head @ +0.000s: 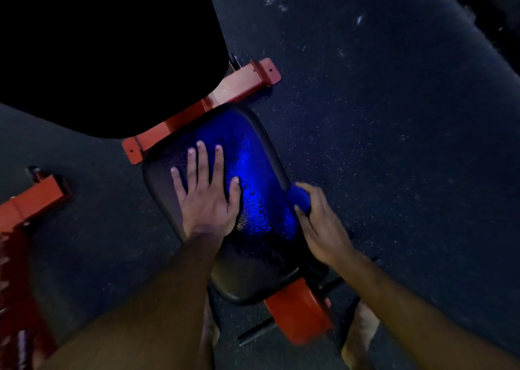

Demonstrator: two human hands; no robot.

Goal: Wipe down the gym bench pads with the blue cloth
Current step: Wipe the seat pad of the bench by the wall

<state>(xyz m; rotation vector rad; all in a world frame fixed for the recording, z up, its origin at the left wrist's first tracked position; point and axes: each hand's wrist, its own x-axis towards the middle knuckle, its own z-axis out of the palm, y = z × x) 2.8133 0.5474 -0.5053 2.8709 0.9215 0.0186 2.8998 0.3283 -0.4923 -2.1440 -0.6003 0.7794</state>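
Note:
The black seat pad of the gym bench lies in the middle of the view, wet with droplets and lit by a blue glare. My left hand rests flat on its left half, fingers spread straight. At the pad's right edge my right hand grips the bunched blue cloth, which touches the pad's side. A second, larger black pad fills the upper left, too dark to show detail.
The red steel bench frame runs under the pads, with a foot bar at the top and a red part below the seat. Another red frame stands at the left. Dark speckled rubber floor surrounds everything. A bare foot stands at lower right.

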